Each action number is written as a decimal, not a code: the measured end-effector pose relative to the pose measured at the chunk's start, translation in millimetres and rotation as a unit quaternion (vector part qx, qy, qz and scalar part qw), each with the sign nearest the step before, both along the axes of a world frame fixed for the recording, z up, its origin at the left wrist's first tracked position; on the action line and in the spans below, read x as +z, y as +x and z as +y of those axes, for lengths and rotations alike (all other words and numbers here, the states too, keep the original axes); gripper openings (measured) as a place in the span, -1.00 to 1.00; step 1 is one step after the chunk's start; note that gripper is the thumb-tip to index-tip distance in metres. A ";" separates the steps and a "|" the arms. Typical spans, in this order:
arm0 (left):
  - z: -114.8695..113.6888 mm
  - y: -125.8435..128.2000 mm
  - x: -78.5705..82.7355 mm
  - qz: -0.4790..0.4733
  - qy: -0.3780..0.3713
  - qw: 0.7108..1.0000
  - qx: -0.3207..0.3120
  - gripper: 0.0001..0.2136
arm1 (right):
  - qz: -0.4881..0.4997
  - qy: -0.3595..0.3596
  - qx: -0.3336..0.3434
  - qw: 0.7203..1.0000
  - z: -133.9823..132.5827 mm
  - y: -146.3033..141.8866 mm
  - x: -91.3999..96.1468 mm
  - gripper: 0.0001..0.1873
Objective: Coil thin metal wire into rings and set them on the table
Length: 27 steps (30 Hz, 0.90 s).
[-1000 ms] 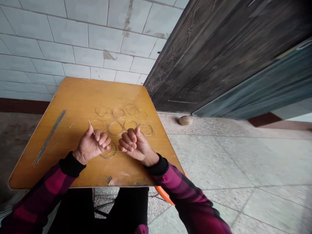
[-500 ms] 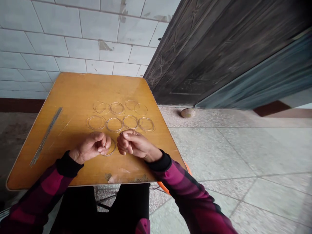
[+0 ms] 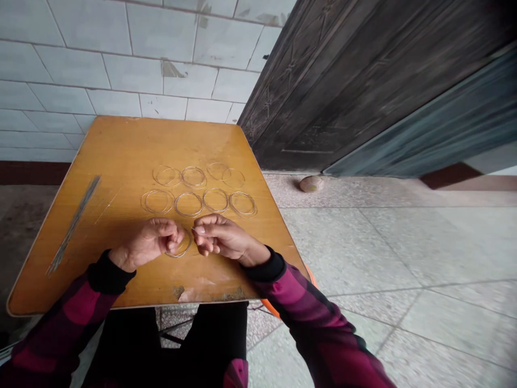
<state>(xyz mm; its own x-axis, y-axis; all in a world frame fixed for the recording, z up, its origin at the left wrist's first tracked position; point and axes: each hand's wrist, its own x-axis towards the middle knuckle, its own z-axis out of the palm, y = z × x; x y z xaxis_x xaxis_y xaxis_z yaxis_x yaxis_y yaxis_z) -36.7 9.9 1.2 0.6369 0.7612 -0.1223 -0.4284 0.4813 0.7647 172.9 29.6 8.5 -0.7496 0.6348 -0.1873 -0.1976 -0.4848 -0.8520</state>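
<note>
Both hands are raised over the near part of the wooden table [image 3: 133, 148], facing each other with a small gap. My left hand [image 3: 151, 241] is closed, thumb against curled fingers; what it pinches, if anything, is too small to make out. In my right hand [image 3: 224, 237], thumb and forefinger press together, and a thin bright wire end [image 3: 193, 229] shows at their tips. Beneath them lies a wire ring [image 3: 186, 251], partly hidden by the left fingers. Farther back, several thin wire rings [image 3: 189, 205] lie flat in two rows.
A bundle of straight grey wires [image 3: 75, 223] lies along the table's left side, with a few loose strands [image 3: 107, 206] beside it. Behind stands a white tiled wall [image 3: 133, 75]; a dark carved door [image 3: 323, 91] is at right. A rounded stone [image 3: 311, 184] sits on the floor.
My right thumb and forefinger have straightened a little, and a thin wire end now shows at their tips. My left hand has shifted slightly left. The view has moved a little.
</note>
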 end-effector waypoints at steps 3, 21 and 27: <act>1.4 -2.3 -0.1 0.025 0.011 0.999 0.021 -0.70 | -0.019 0.014 -0.001 1.000 -0.1 -0.4 0.6 -0.68; 2.7 -1.2 1.6 0.132 0.022 0.991 -0.030 -0.79 | -0.134 0.093 0.042 0.986 0.9 -2.7 3.7 -0.80; 1.2 0.4 0.8 0.155 0.004 0.985 -0.073 -0.79 | -0.169 0.113 0.090 0.975 0.6 -2.1 5.4 -0.81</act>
